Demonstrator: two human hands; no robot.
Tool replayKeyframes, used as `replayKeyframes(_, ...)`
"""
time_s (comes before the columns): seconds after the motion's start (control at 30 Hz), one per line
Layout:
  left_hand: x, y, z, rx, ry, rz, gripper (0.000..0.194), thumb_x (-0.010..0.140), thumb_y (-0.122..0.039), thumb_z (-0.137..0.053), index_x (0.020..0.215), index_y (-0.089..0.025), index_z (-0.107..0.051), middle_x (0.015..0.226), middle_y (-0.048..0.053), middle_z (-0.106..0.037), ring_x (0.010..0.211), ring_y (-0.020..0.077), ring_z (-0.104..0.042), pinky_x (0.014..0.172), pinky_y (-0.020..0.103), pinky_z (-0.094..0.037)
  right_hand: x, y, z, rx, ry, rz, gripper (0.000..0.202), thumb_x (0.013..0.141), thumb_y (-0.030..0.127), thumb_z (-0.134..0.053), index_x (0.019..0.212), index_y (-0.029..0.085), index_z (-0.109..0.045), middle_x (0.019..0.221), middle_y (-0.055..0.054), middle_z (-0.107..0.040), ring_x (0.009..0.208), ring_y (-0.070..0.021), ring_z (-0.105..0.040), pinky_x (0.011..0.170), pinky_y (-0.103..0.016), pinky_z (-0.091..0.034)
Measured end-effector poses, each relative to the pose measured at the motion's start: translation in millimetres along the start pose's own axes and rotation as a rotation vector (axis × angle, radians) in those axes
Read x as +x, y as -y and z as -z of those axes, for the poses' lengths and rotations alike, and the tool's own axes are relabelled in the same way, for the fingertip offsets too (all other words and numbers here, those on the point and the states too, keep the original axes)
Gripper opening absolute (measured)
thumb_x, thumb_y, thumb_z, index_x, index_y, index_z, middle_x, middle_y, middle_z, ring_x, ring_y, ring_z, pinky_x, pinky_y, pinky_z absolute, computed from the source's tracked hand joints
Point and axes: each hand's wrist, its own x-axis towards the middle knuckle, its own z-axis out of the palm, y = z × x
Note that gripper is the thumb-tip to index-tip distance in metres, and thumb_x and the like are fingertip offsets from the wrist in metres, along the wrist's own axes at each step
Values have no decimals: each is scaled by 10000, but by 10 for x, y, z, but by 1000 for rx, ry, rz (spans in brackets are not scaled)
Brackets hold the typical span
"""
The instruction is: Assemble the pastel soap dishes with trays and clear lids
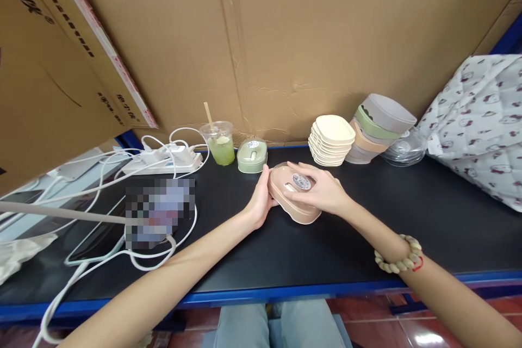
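Observation:
A pink lidded plastic box [281, 187] with a clear top and a round printed sticker is held between both hands, tilted above the black tabletop. My left hand [261, 198] grips its left side, the thumb up along the edge and the fingers partly hidden beneath. Across the lid lies my right hand [320, 187], fingers curved over it near the sticker. Behind them stands a similar green lidded box [252, 159]. To the right rises a stack of cream trays [332, 138], beside nested grey, green and peach containers [373, 128] and a pile of clear lids [404, 147].
A plastic cup of green drink [222, 147] with a straw stands at the back. At left lie a power strip [167, 160], tangled white cables and a phone with a blurred screen [159, 212]. A patterned quilted bag [477, 125] sits at right. Cardboard [277, 38] walls the back.

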Motion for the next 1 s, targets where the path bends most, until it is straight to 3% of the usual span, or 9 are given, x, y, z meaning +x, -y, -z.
replayKeyframes(0.1,-15,-13,2,73,51,-18,473,841,-580,-407,1154,-244,-520,1233,81,-567,1095,234,-561,735,317,-521,-13,10,-7,1,-2,24,774,597,568,-656,1315,359,-454,1411,-49,-327,1290,-320,-377,1028,-560,-312)
replayKeyframes(0.23,-14,-5,6,83,-36,-30,406,742,-457,-595,1073,-229,-537,1131,62,-591,991,205,-580,637,257,-504,2,-10,-61,80,2,39,723,615,549,-653,1290,351,-490,1395,-26,-358,1285,-300,-388,1062,-551,-285)
replayKeyframes(0.4,-1,-34,3,-30,-112,-107,385,634,-362,-654,965,-197,-546,955,29,-596,768,146,-578,588,257,-492,96,-110,-73,502,-48,-40,813,659,472,-651,1382,222,-377,1269,-62,-494,1197,-179,-490,1094,-385,-353)
replayKeyframes(0.53,-8,-119,0,-113,-109,-214,418,634,-364,-645,988,-188,-509,941,35,-601,729,140,-576,571,250,-491,104,-110,20,752,61,-192,632,773,508,-510,1335,235,-417,1222,-51,-531,1009,-158,-583,771,-297,-544)
replayKeyframes(0.67,14,-207,15,-46,-96,-255,410,680,-414,-623,1001,-201,-484,1015,49,-597,791,155,-589,581,243,-490,76,-74,43,939,197,-167,548,809,525,-443,1299,280,-451,1212,-30,-542,876,-137,-604,524,-188,-496)
replayKeyframes(0.77,80,-260,73,164,-92,-265,418,812,-498,-394,1075,-191,-502,1122,104,-573,947,221,-595,715,346,-520,99,-96,4,1010,177,-171,557,834,535,-412,1338,298,-400,1253,-26,-515,958,-128,-599,611,-189,-523)
replayKeyframes(0.83,135,-285,147,429,-225,-370,444,839,-454,-311,1118,-175,-517,1167,137,-558,1080,264,-551,884,442,-466,135,-132,-26,1021,139,-181,590,830,566,-409,1362,316,-353,1315,-14,-460,1064,-139,-570,691,-221,-544)
replayKeyframes(0.9,183,-298,243,589,-308,-475,425,743,-349,-523,1139,-196,-550,1350,117,-442,1318,304,-319,1095,488,-225,174,-171,-58,997,103,-180,633,814,581,-429,1378,322,-308,1378,-5,-385,1166,-149,-517,753,-246,-551)
replayKeyframes(1.0,231,-297,377,1168,-363,-529,518,707,-251,-542,1223,-207,-542,1488,86,-268,1392,372,-92,1103,563,-65,227,-229,-137,933,110,-160,709,803,569,-445,1414,292,-215,1432,-30,-293,1247,-157,-452,840,-296,-543)
